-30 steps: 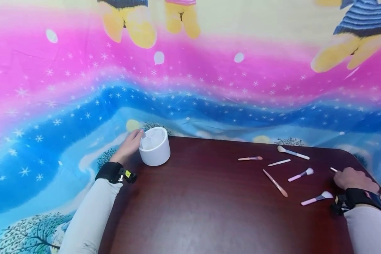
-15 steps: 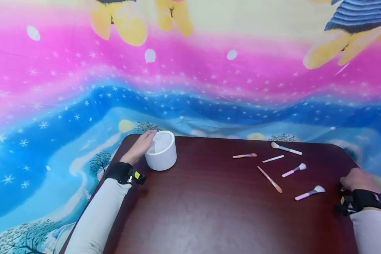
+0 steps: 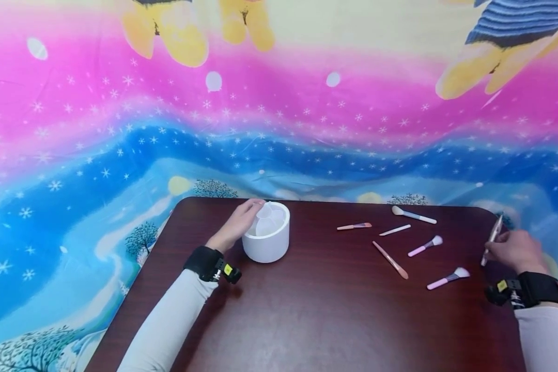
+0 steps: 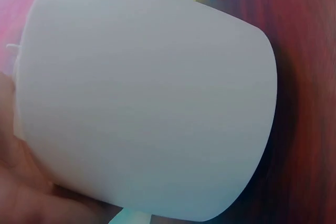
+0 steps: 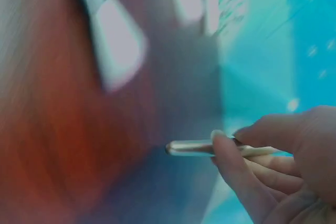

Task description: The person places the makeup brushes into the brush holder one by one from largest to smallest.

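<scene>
Nearest on the right, the right hand (image 3: 516, 251) pinches a slim metallic brush handle (image 3: 492, 240) between thumb and fingers (image 5: 231, 169), lifted clear of the bench (image 3: 316, 320) right at its right edge; the wrist view is smeared, so how deep the pinch sits I cannot tell. Held so thinly near one end, the handle could twist or slip and drop off the edge onto the cloth. Toward the middle, five brushes lie loose, the closest a pink-handled brush (image 3: 448, 278), and a sleeve passing low could sweep them. Farther left, the left hand (image 3: 236, 226) curls round the far side of the white round holder (image 3: 267, 238), fingers over its rim; the holder stands upright near the back edge, and a one-sided pull could tip it or shove it toward the draped backdrop (image 3: 279, 113).
</scene>
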A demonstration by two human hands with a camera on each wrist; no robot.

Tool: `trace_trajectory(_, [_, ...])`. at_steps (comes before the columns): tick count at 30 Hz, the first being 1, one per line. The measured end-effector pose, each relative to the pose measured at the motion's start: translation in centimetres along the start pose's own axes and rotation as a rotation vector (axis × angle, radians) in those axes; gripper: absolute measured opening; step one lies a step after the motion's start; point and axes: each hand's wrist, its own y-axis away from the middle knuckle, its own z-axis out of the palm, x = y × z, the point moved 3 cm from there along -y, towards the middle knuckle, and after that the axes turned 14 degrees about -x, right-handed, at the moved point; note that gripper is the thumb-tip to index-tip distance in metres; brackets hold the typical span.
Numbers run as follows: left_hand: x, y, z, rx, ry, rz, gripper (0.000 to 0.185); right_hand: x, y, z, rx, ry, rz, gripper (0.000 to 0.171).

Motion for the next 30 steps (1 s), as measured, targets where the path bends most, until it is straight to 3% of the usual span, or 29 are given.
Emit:
trace_trajectory(4, [0.6,-0.4,1.8,-0.016,0.033,0.020,0.050,-3.6,0.0,-1.4,0.088,-0.065,-0.064,0.034])
trace_trajectory(8, [1.1,-0.8,3.4,-0.036,0.043,0.045,0.051,-9.4,0.3,-2.7,0.197,-0.120,-0.127,0.043])
trace_trajectory(16, [1.5,-1.4,5.6,0.017,-0.011,0.075,0.052,-21.5,2.0,-2.9,0.260,-0.194,-0.397,0.040])
trace_trajectory(25, [1.9,-1.7,7.0,0.082,-0.066,0.123,0.048,-31.7,3.3,0.8,0.041,-0.439,-0.661,0.025])
trace_trajectory(30, [2.3,-1.7,7.7,0.117,-0.100,0.136,0.046,-34.9,3.2,3.4,-0.070,-0.418,-0.704,0.024])
